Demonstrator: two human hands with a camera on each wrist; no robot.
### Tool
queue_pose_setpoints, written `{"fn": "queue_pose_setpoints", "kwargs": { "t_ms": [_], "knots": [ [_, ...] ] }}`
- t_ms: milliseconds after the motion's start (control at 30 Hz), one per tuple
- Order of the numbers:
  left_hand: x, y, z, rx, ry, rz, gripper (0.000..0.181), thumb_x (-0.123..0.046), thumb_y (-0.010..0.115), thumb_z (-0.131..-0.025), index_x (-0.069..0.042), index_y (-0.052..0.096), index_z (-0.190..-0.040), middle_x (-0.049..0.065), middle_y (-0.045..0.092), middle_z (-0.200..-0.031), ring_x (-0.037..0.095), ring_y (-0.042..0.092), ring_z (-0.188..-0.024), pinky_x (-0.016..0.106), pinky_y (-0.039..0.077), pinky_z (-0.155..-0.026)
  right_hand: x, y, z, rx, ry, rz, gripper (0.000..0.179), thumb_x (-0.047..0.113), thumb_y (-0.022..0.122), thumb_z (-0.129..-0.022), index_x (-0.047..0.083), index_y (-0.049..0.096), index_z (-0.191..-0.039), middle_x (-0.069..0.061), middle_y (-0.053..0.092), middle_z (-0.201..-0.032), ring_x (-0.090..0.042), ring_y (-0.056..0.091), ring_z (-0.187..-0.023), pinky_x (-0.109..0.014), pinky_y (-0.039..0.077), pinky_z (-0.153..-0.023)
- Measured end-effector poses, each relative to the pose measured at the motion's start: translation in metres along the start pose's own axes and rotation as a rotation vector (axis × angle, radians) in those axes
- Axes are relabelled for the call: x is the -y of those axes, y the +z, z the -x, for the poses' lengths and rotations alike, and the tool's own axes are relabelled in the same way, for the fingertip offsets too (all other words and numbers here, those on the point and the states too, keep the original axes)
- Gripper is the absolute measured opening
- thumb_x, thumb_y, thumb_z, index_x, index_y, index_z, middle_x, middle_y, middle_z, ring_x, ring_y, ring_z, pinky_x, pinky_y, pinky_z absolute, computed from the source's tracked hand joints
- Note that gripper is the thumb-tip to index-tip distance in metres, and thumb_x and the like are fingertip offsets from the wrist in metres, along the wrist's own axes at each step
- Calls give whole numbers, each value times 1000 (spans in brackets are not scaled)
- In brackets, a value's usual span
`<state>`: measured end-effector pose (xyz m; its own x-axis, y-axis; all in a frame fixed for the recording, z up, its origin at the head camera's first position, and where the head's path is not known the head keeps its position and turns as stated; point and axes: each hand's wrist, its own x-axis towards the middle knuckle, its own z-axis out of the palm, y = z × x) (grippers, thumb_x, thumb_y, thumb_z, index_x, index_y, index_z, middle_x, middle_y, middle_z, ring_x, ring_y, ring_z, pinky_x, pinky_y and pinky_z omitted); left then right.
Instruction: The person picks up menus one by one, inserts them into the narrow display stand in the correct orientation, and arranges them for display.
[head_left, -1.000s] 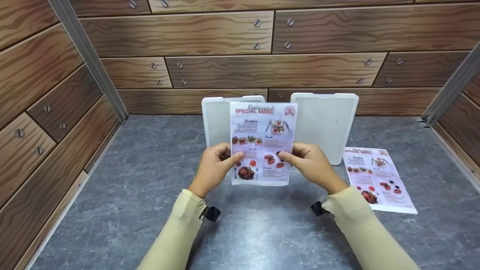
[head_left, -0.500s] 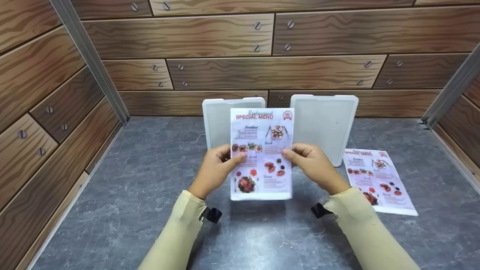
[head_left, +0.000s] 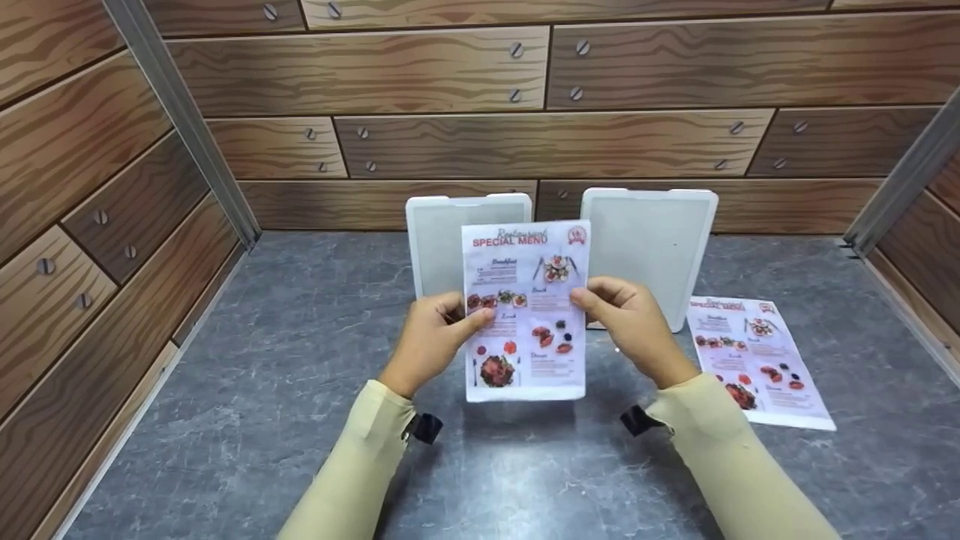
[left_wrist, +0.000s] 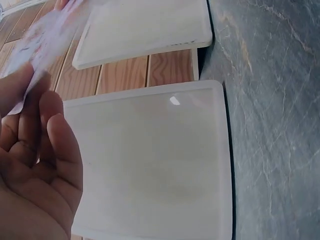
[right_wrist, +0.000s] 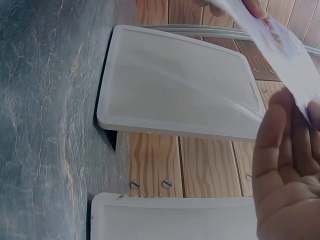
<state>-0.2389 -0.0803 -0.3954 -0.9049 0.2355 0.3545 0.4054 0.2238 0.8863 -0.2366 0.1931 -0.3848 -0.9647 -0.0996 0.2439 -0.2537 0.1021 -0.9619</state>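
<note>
Both hands hold up a printed restaurant menu sheet (head_left: pixel 525 330), headed "Special Menu", above the table. My left hand (head_left: pixel 430 341) pinches its left edge, thumb in front and fingers behind. On the opposite edge, my right hand (head_left: pixel 630 322) pinches the paper between thumb and fingers. Behind the sheet stand two white-framed display holders, the left holder (head_left: pixel 442 247) partly covered by the menu and the right holder (head_left: pixel 649 247) in fuller view. In the left wrist view the sheet (left_wrist: pixel 45 40) looks thin and is seen nearly edge-on.
A second menu sheet (head_left: pixel 761 360) lies flat on the grey marbled table (head_left: pixel 262 420), to the right of the right holder. Wood-patterned walls (head_left: pixel 450 75) enclose the back and sides, with metal corner posts (head_left: pixel 180 112).
The menu sheet has come lower and its face has tipped more toward the head camera. My right hand's grip sits slightly higher along its edge. The holders and second menu stay put.
</note>
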Motion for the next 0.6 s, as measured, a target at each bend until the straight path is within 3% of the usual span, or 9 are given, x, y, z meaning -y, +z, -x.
{"fn": "queue_pose_setpoints", "kwargs": {
  "t_ms": [133, 233, 400, 500, 600],
  "knots": [
    [-1, -1, -1, 14, 13, 2, 20, -22, 76, -95, -3, 78, -94, 5, 72, -77, 11, 59, -66, 24, 47, -58, 1, 2, 0, -47, -16, -16, 16, 4, 66, -100, -11, 72, -102, -1, 75, -85, -12, 69, -76, -27, 59, -75],
    [-2, -2, -3, -4, 30, 42, 21, -24, 75, -96, -3, 77, -94, 6, 72, -79, 14, 62, -68, 25, 50, -60, 2, 2, 1, -39, -13, 0, 16, 5, 67, -100, -10, 72, -99, 0, 75, -84, -11, 70, -77, -27, 59, -77],
    [0, -8, -6, -111, 60, 37, 19, -23, 79, -92, -5, 77, -86, 4, 72, -76, 13, 63, -66, 24, 49, -60, 1, 1, -1, -8, -45, 52, 19, 8, 69, -99, -10, 73, -99, 0, 75, -83, -10, 68, -74, -27, 58, -74],
    [1, -14, -7, -186, 70, 14, 15, -20, 80, -92, -6, 78, -87, 3, 72, -77, 13, 62, -69, 24, 48, -63, 1, -2, -1, -27, -62, 74, 19, 8, 69, -99, -11, 73, -98, 0, 74, -80, -11, 66, -72, -27, 58, -71],
    [1, -17, -6, -221, 74, 1, 11, -19, 78, -94, -8, 79, -92, 2, 74, -84, 14, 64, -75, 26, 50, -67, 1, -4, -1, -58, -58, 78, 18, 7, 69, -99, -11, 73, -98, 1, 73, -79, -11, 66, -71, -25, 57, -70]
  ]
}}
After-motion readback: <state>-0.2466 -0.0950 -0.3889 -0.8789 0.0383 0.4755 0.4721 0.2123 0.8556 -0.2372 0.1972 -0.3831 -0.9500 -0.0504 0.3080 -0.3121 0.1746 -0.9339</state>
